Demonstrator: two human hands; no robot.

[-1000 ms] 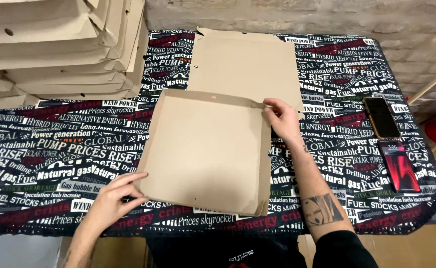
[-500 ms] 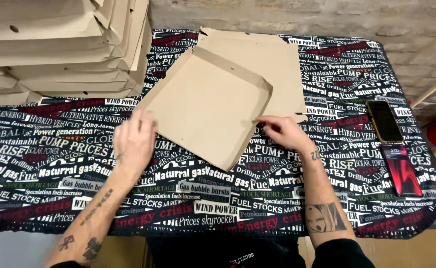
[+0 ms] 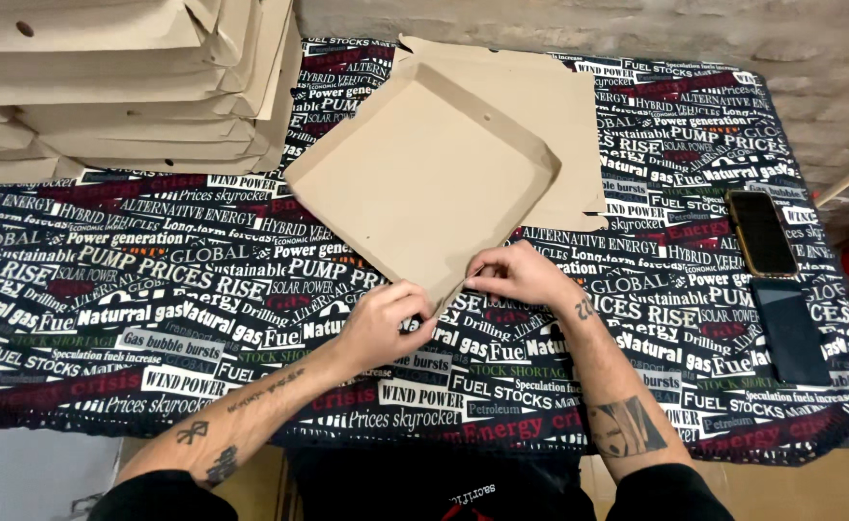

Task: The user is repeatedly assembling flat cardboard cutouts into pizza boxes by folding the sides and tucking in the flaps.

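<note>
We seem to be in a back room or packing corner of a takeaway food shop. A tall stack of folded cardboard boxes [image 3: 125, 87] fills the far left of our table [image 3: 106, 289], and one flat box [image 3: 424, 183] lies open in front of us. The table wears a black cloth printed with words. Behind it runs a bare, rough brick wall [image 3: 637, 24], more storeroom than home. Two phones [image 3: 762, 232] lie at the right.
</note>
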